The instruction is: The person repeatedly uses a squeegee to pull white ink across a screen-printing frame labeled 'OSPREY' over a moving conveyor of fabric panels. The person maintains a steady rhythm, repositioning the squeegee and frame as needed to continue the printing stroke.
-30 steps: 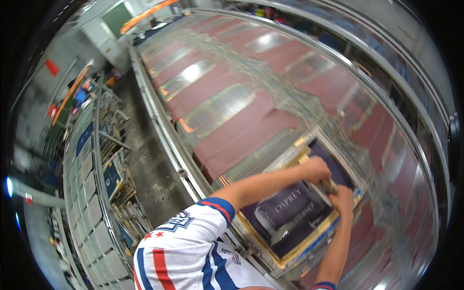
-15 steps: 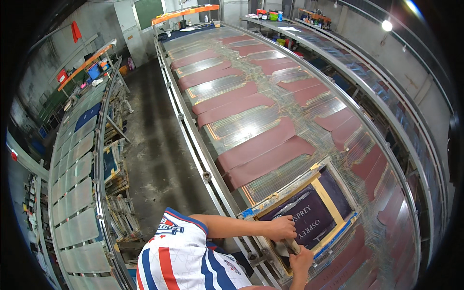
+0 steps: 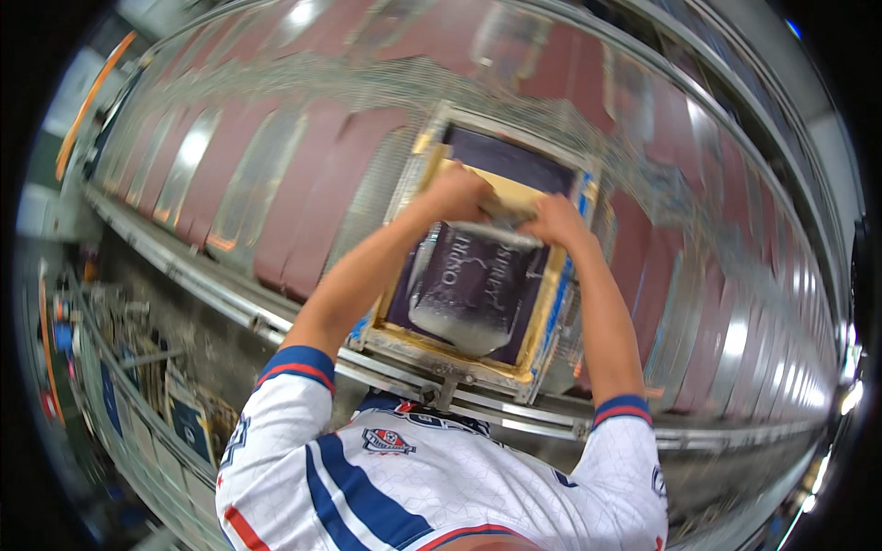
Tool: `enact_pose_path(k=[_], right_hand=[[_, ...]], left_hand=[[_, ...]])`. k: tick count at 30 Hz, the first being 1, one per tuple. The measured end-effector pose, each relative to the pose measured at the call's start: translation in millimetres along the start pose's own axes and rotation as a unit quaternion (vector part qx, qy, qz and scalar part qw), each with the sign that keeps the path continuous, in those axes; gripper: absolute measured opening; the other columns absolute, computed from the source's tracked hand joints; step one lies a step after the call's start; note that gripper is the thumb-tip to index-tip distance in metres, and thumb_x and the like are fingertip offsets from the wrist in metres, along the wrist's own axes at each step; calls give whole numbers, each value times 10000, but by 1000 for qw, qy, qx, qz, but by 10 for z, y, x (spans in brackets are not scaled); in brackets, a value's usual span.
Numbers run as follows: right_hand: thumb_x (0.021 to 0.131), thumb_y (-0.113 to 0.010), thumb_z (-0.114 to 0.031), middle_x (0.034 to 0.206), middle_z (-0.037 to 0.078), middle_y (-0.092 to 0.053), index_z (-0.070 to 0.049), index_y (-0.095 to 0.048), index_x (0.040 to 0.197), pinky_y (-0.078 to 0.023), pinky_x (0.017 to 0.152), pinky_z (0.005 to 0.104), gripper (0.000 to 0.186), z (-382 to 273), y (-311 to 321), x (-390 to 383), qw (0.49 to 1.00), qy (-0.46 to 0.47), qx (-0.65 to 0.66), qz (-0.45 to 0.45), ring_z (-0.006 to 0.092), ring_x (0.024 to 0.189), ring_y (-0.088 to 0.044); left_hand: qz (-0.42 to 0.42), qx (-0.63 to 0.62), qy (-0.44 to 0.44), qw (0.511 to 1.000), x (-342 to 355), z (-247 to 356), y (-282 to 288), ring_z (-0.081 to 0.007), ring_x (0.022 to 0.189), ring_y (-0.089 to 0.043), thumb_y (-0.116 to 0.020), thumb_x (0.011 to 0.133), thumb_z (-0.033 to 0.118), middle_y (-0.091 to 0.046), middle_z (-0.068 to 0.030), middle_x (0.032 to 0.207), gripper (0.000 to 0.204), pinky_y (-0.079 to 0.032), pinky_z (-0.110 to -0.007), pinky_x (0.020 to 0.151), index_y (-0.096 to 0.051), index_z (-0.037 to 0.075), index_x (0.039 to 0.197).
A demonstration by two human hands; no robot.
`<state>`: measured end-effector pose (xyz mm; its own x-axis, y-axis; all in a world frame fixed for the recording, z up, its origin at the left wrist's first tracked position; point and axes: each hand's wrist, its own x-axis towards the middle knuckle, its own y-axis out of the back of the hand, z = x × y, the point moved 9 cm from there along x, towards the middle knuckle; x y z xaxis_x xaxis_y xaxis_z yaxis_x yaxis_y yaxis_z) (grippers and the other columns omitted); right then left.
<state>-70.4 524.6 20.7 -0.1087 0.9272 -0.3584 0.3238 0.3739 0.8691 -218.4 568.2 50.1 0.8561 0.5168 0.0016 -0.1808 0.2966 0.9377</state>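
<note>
A screen-printing frame [image 3: 427,348] lies flat on the long printing table, its dark purple mesh [image 3: 487,275] bearing pale lettering. Both hands grip a squeegee [image 3: 507,215] that spans the mesh near the band of cream tape [image 3: 501,188]. My left hand [image 3: 457,194] is closed round its left end, and my right hand [image 3: 557,220] round its right end; motion blurs both slightly. Milky, translucent paste [image 3: 459,329] is pooled on the mesh at the side nearest me, with a thin wet film up toward the squeegee. The squeegee's blade edge is hidden.
Maroon fabric panels [image 3: 303,193] lie in rows on the table to both sides of the frame. A metal rail [image 3: 211,298] runs along the near edge. At lower left stands another table, with stacked frames [image 3: 188,422] beneath it.
My view has swung to the right and down over the frame. Both hands have moved with the squeegee from the frame's near end to its far part, leaving wet paste across the mesh.
</note>
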Motion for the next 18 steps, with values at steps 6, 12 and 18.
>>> enact_pose_path(k=[6,12,18], right_hand=[[712,-877,-337,926,208,-742,-84,-766,1028,-562,811,456,419,2125,573,-696,998,2,-17,63,369,910,-719],[730,-853,-310,856,161,-730,-114,-719,916,-563,769,479,302,4115,55,-2585,993,40,-38,100,377,841,-708],[730,-807,-266,810,69,-699,-128,-689,909,-481,807,417,255,5326,-1101,-4949,989,79,-39,117,274,844,-683]], left_hand=[[102,32,21,994,1630,1390,-715,-328,766,-687,-881,650,426,-708,-97,739,356,-463,-435,849,-732,139,796],[133,17,-9,991,2299,3770,-2110,-297,722,-679,-880,663,334,-688,-63,711,289,-462,-444,831,-685,145,760],[127,-13,-37,991,1938,6199,-3511,-208,742,-665,-899,607,236,-679,-14,743,297,-429,-382,797,-683,131,783]])
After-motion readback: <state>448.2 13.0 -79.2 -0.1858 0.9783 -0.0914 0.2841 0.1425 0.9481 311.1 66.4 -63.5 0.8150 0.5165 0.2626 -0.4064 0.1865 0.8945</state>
